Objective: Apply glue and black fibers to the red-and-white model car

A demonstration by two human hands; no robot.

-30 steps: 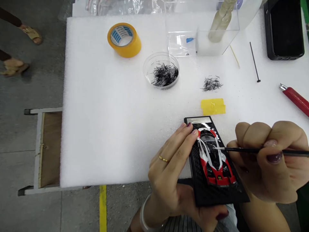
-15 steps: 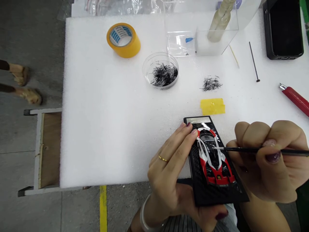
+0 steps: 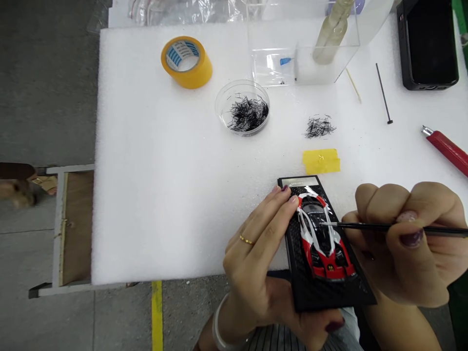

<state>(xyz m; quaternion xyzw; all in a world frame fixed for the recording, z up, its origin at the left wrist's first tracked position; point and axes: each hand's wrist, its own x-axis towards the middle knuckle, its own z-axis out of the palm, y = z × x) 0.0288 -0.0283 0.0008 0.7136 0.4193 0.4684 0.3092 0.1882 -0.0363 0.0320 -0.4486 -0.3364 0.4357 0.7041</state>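
My left hand [image 3: 256, 253] grips a black display base [image 3: 303, 297] along its left side and near edge, holding it tilted at the front of the foam sheet. On the base sits a red, white and black model car [image 3: 331, 268]. Between thumb and fingers of my right hand [image 3: 409, 239] is a thin black brush [image 3: 361, 225]. Its fine pale tip lies over the dark roof of the car; whether it touches cannot be made out. Just beyond the base is a strip of yellow tape [image 3: 321, 161], with a pile of short black bristles [image 3: 319, 126] behind it.
White foam [image 3: 153, 195] covers the table. On it are a round clear dish [image 3: 223, 114] of black bristles, a yellow tape roll [image 3: 199, 73], a clear box [image 3: 270, 68] with a bottle [image 3: 331, 39], a red knife [image 3: 448, 151], a thin rod [image 3: 382, 92] and a black device [image 3: 427, 48].
My hands, the brush and the model car stay almost still. At the far left, another person's feet have moved toward the stool.
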